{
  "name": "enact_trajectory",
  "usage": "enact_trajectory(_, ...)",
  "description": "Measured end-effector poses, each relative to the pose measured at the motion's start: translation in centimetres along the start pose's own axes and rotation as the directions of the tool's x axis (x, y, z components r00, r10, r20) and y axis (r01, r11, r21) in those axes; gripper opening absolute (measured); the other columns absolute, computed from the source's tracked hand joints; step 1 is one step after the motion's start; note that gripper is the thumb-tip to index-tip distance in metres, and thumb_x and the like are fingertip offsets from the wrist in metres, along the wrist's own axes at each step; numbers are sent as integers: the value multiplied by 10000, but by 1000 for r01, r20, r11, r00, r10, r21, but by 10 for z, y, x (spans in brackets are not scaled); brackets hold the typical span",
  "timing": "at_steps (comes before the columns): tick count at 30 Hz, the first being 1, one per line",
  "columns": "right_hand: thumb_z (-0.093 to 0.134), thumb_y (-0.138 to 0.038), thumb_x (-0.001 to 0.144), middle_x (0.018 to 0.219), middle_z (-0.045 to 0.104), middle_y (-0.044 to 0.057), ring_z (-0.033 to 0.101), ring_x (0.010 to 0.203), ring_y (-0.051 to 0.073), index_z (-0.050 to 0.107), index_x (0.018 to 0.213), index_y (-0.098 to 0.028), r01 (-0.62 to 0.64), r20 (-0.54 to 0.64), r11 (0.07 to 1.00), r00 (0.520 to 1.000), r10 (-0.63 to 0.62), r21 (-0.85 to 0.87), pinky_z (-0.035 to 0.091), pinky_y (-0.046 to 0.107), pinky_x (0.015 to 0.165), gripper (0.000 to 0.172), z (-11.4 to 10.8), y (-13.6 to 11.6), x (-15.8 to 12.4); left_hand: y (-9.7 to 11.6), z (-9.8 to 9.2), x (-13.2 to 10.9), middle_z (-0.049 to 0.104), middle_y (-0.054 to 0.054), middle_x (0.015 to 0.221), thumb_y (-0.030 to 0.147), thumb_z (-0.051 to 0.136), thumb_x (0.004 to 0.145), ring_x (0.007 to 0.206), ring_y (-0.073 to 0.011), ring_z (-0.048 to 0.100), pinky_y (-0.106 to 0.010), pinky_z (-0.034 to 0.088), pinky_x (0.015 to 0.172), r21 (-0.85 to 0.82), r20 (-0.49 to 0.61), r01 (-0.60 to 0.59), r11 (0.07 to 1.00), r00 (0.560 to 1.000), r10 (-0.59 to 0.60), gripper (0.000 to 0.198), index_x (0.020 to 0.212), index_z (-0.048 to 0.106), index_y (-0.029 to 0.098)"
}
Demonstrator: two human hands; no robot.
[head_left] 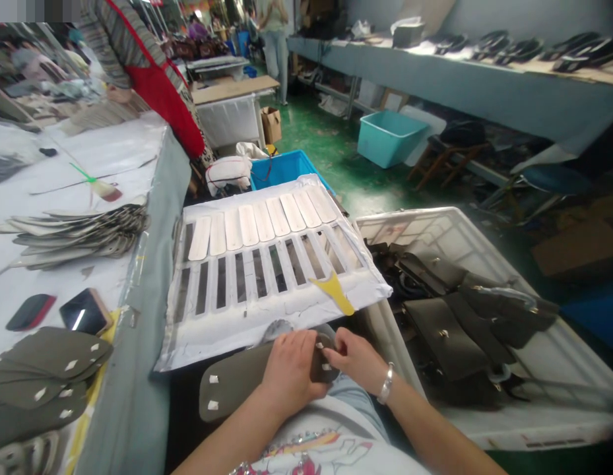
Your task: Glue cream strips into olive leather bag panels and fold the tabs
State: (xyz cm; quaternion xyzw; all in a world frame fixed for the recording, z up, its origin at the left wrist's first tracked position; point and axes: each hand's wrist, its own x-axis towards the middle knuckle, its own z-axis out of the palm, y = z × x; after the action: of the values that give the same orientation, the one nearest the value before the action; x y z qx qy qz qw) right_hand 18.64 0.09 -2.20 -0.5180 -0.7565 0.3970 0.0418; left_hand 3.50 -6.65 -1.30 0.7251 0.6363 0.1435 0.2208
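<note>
An olive-grey leather panel (pixel 231 382) with rounded ends lies across my lap, with small white tabs near both ends. My left hand (pixel 293 366) lies over its right half, fingers bent together and gripping it. At the panel's right end, beside two white tabs, my right hand (pixel 358 359) is closed, thumb and index finger pinched together. Whatever is between those fingertips is too small to make out. More olive-grey panels (pixel 24 359) with similar tabs are stacked on the left table.
A white slotted board (pixel 281 297) ahead holds several pale strips (pixel 249 224) and a yellow piece (pixel 334 292). At right, a white crate (pixel 548 402) contains dark leather bags (pixel 439 336). A phone (pixel 86 311) and brush (pixel 105 189) lie on the left table (pixel 128 343). A person in a red apron (pixel 158 86) stands beyond.
</note>
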Motion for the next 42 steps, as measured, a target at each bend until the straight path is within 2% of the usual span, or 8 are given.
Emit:
enact_trajectory(4,533,-420,773,695,546,-6,515,580,129,458,828,-193,87,-82,996,993,-87,-1,442,253,544,245,6,7,-10,-17,-15,-36,453,-155,1296,585,715,534,1184,-339,397,-545,166,1044,-7,-85,-52,999,995,51,963,1302,319,161)
enact_trajectory(6,527,-452,785,950,591,83,592,744,179,447,1070,-167,218,-216,969,946,-240,-120,500,318,677,412,5,2,-13,-34,-30,-72,466,-147,1274,579,652,636,1186,-312,400,-516,217,1035,-45,-241,56,997,968,-65,831,1284,338,165)
enact_trajectory(9,499,-465,804,1226,498,139,490,1114,279,361,1265,-179,427,-244,867,839,-486,-258,391,452,951,560,12,-23,-7,-63,-49,-128,572,-77,994,420,555,786,938,-215,535,-377,417,851,-281,-441,403,871,752,-490,380,1070,483,179)
enact_trajectory(12,566,-487,750,1322,443,107,397,1213,286,338,1328,-214,683,-18,648,683,-730,-338,328,453,1013,679,37,-66,3,-89,-55,-162,515,18,704,388,538,793,650,-135,502,-259,422,611,-593,-290,521,614,573,-766,214,856,521,184)
enact_trajectory(16,636,-493,675,1355,415,135,397,1206,310,372,1334,-185,828,264,431,533,-804,-359,336,478,988,774,82,-114,16,-107,-48,-166,441,57,594,353,588,744,556,-93,406,-209,338,523,-764,-134,446,465,596,-792,203,710,502,172)
enact_trajectory(27,579,-493,742,1335,445,103,428,1165,285,376,1340,-224,811,412,464,583,-700,-358,358,453,940,686,98,-131,24,-122,-56,-158,480,47,569,361,627,703,546,-88,415,-207,331,511,-783,-82,435,445,636,-767,242,641,519,153)
enact_trajectory(36,552,-484,757,1331,452,85,455,1122,289,393,1328,-258,759,370,494,643,-671,-423,369,467,907,634,107,-140,13,-135,-55,-158,414,88,619,356,577,739,444,-64,437,-171,381,384,-879,64,351,324,758,-649,256,841,399,204)
enact_trajectory(42,560,-399,785,1435,316,80,272,1296,306,340,1363,-244,792,358,350,557,-750,-501,252,503,1017,637,97,-110,5,-134,-62,-157,472,56,672,260,565,756,604,-99,475,-220,420,581,-701,-72,370,610,814,-576,331,1071,476,210)
